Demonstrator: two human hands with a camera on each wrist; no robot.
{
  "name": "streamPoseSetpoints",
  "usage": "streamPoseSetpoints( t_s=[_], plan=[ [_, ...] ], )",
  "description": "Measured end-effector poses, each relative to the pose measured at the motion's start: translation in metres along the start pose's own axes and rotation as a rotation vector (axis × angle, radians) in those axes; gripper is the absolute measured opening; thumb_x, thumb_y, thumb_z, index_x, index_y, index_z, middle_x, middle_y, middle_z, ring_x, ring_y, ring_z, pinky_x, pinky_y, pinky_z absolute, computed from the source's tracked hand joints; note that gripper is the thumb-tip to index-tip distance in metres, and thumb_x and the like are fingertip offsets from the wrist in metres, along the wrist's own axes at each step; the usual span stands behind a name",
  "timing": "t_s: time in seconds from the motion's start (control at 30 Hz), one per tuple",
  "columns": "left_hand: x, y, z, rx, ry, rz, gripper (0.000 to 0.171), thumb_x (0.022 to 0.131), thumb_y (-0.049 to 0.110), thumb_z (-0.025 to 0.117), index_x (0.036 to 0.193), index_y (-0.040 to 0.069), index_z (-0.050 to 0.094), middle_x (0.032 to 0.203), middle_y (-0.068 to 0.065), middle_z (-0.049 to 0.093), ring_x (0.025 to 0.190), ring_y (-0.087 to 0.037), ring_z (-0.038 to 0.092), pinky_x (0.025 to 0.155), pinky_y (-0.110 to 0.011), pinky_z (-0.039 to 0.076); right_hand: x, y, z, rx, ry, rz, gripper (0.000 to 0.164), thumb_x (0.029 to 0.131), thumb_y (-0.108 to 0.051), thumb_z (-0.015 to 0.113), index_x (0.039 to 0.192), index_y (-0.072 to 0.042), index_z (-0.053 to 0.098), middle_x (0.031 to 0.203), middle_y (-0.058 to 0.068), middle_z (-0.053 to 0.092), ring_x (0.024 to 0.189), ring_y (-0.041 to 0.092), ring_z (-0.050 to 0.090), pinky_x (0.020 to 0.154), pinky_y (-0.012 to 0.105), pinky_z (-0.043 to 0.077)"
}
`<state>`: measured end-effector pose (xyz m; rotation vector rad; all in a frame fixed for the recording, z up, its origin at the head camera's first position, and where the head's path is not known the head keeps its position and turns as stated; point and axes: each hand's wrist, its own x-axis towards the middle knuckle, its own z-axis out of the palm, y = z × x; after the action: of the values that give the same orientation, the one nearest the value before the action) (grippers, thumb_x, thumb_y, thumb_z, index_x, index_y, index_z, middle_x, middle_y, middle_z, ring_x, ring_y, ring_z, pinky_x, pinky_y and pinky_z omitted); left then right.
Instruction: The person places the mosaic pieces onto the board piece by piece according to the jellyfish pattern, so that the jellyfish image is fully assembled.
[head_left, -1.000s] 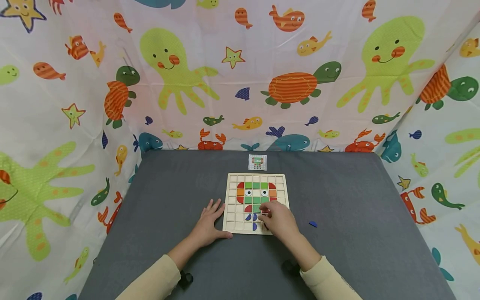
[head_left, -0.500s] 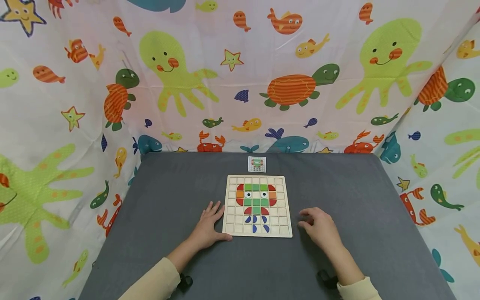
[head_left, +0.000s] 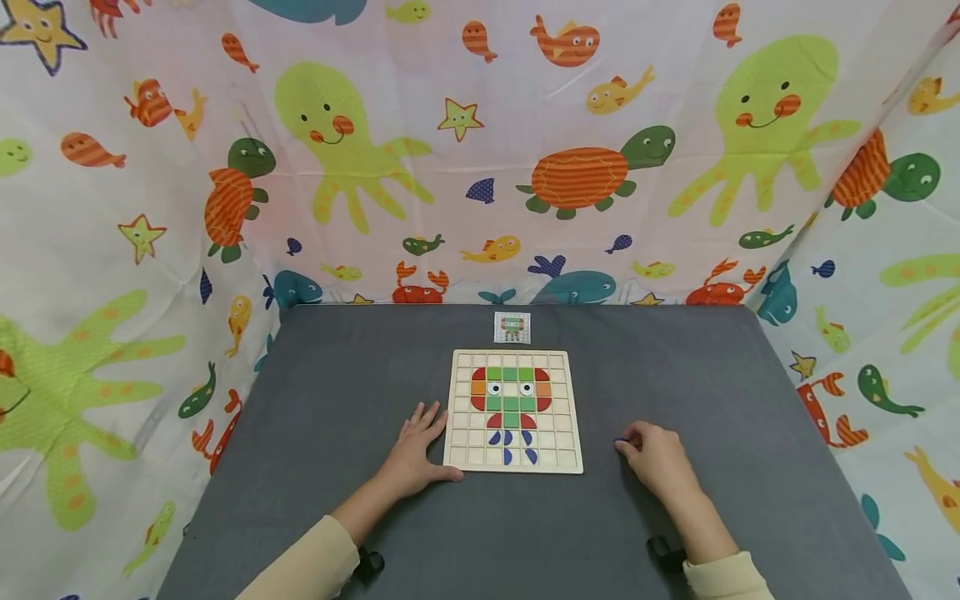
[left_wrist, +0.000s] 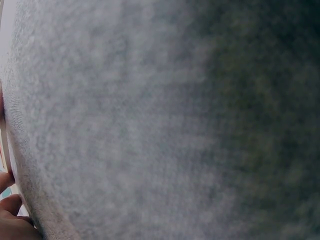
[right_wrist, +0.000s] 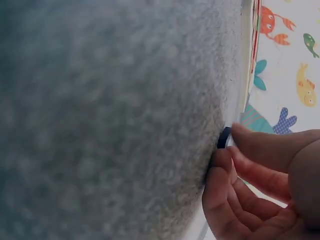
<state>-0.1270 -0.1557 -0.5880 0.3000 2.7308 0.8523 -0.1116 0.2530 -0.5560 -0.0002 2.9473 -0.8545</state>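
Observation:
A wooden grid board [head_left: 465,437] lies on the table, bearing a figure of red, orange and green tiles, two eye tiles [head_left: 527,388] and several blue half-circle tiles [head_left: 531,456] at the bottom. My left hand [head_left: 411,450] rests at the board's left side with fingers spread, its thumb at the lower left corner. To the right of the board, my right hand [head_left: 660,458] pinches a blue half-circle tile [right_wrist: 224,137] between thumb and fingertips, close over the cloth. Most of that tile is hidden by the fingers in the head view.
A small picture card [head_left: 512,327] showing a similar figure lies behind the board. Grey cloth [head_left: 360,367] covers the table. A curtain [head_left: 480,167] printed with sea animals hangs along the back and both sides.
My right hand has left the board and moved right to the loose blue tile, which it now pinches. A blue tile shows at the board's lower right, where the hand was. The left hand stays put.

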Motion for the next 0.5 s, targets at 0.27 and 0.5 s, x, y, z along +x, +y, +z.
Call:
streamPoseSetpoints(
  t_s=[0.27,0.5],
  plan=[
    [0.0,-0.001,0.001,0.002,-0.006,-0.006,0.113,0.068,0.053,0.09,0.159,0.014,0.034,0.168,-0.006,0.022,0.158,-0.033,0.007,0.125,-0.058,0.015,0.01,0.017,-0.006,0.035,-0.097,-0.17,0.033,0.081,-0.003,0.082,0.113,-0.008,0.075,0.101,0.005,0.068,0.077,0.012,0.063,0.069,0.037,0.054],
    [0.001,-0.001,0.0,0.0,-0.005,0.006,0.113,0.069,0.054,0.089,0.158,0.013,0.034,0.168,-0.009,0.023,0.157,-0.035,0.007,0.124,-0.059,0.015,0.015,0.027,-0.004,0.028,-0.082,-0.26,0.024,0.081,-0.007,0.083,0.104,-0.009,0.077,0.094,0.001,0.066,0.073,0.006,0.06,0.066,0.03,0.051]
  ],
)
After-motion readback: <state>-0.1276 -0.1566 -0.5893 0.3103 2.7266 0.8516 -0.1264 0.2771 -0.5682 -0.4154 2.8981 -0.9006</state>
